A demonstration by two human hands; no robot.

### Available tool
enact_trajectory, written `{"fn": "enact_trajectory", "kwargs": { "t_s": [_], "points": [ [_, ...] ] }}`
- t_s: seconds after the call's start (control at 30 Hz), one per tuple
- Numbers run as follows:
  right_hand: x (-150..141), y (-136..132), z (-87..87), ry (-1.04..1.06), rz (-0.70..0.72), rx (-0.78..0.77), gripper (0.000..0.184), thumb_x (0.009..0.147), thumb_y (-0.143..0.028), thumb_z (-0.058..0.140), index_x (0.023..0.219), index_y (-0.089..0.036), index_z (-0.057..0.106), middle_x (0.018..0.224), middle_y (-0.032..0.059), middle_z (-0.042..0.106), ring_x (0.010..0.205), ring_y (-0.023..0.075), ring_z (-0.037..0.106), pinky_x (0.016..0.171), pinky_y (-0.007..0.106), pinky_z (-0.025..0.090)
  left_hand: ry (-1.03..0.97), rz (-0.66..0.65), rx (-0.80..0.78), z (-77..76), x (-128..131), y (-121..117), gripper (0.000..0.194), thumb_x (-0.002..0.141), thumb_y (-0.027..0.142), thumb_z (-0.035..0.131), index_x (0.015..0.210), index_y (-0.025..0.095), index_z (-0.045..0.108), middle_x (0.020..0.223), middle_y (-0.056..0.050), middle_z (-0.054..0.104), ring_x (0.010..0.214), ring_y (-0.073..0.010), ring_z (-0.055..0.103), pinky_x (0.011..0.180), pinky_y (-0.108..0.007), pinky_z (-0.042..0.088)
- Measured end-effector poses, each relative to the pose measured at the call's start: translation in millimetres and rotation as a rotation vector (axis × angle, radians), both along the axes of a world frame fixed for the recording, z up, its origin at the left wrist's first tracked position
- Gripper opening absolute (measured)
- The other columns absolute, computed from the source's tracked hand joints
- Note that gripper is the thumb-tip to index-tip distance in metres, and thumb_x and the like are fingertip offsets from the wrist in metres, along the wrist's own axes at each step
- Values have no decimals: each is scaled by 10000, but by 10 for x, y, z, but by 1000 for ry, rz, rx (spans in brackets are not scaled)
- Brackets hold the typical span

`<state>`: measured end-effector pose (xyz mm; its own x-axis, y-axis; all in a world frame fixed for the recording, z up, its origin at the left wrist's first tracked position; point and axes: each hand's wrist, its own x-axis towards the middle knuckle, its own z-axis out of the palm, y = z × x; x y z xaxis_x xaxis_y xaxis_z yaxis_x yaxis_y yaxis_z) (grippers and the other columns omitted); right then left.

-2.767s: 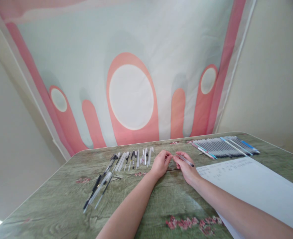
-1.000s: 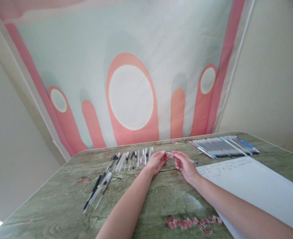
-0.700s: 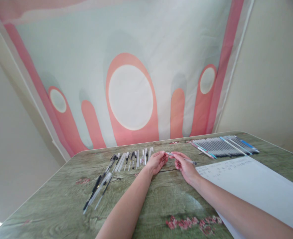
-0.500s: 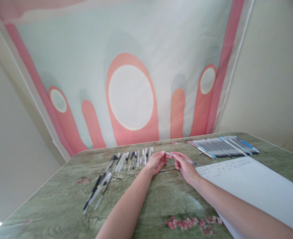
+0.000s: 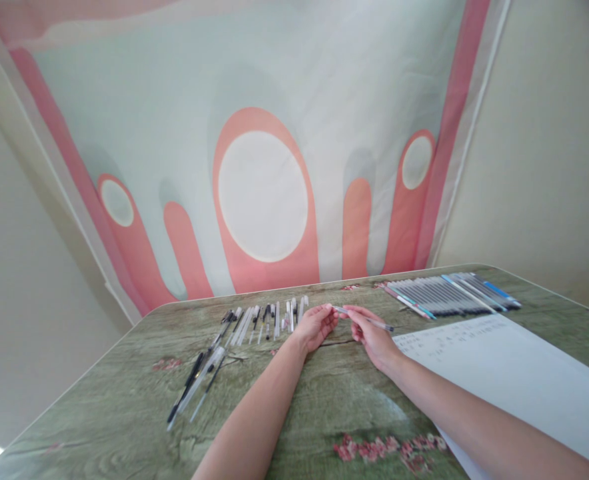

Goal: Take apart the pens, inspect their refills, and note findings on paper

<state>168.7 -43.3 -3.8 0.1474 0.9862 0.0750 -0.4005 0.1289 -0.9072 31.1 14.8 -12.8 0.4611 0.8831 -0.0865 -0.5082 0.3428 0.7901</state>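
Note:
My right hand [image 5: 372, 335] pinches a thin clear pen [image 5: 369, 319] that points left, its dark end sticking out to the right. My left hand [image 5: 316, 327] is curled just left of it, fingertips meeting the pen's left tip; whether they grip a small part there I cannot make out. Both hands hover low over the green wood-patterned table [image 5: 124, 400], near its far edge. Right behind my left hand lies a row of pen parts [image 5: 267, 319].
A few black and clear pens [image 5: 194, 383] lie loose at the left. A tidy row of grey and blue pens [image 5: 449, 295] sits at the far right. A white sheet of paper [image 5: 514, 380] covers the right side. A pink and pale cloth hangs behind the table.
Since 2.8 s ago both hands rose slightly and shifted back toward the row of parts, and the pen turned flatter. Over the last second almost nothing has moved.

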Motion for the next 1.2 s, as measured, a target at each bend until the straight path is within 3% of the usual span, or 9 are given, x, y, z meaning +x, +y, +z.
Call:
{"fn": "enact_trajectory", "kwargs": {
  "t_s": [0.8, 1.2],
  "points": [
    [2, 24, -66, -56, -2, 32, 327, 677, -390, 607, 921, -173, 632, 775, 50, 645, 450, 58, 384, 376, 193, 283, 23, 32, 7, 23, 10, -22, 85, 744, 179, 589, 762, 101, 563, 704, -42, 610, 661, -75, 580, 711, -193, 445],
    [1, 30, -70, -62, -13, 36, 330, 678, -404, 600, 909, -171, 633, 729, 40, 635, 439, 62, 377, 372, 199, 271, 100, 52, 98, 9, 51, -39, 155, 706, 239, 628, 748, 109, 555, 709, -47, 612, 637, -73, 565, 674, -188, 437]
  ]
}}
